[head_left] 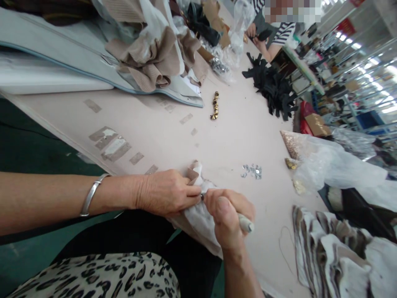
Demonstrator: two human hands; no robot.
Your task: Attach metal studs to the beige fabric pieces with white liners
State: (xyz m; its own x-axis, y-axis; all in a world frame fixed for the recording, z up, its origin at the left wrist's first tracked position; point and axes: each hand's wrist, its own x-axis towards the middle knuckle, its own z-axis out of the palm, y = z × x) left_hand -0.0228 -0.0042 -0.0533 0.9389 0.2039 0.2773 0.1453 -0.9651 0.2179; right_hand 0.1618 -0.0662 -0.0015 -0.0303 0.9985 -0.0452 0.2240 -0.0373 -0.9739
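Observation:
My left hand [169, 192], with a silver bangle on the wrist, pinches a piece of white-backed brown ribbed fabric [198, 215] at the table's near edge. Closed in a fist, my right hand [228, 211] grips a tool with a pale rounded handle [246, 223]. The tool's working end is mostly hidden by my fingers. A small dark metal piece [202, 197] shows between both hands, against the fabric. Small silver discs [252, 171] lie on the table to the right, and a row of small gold-coloured metal pieces [215, 106] lies farther away.
The pale table [229, 140] carries a stack of folded fabric pieces [331, 252] at right and clear plastic bags [335, 161]. Black strips [273, 85] are heaped at the far side, near a person in stripes [283, 33]. Brown fabric [151, 62] lies over a grey piece at the left.

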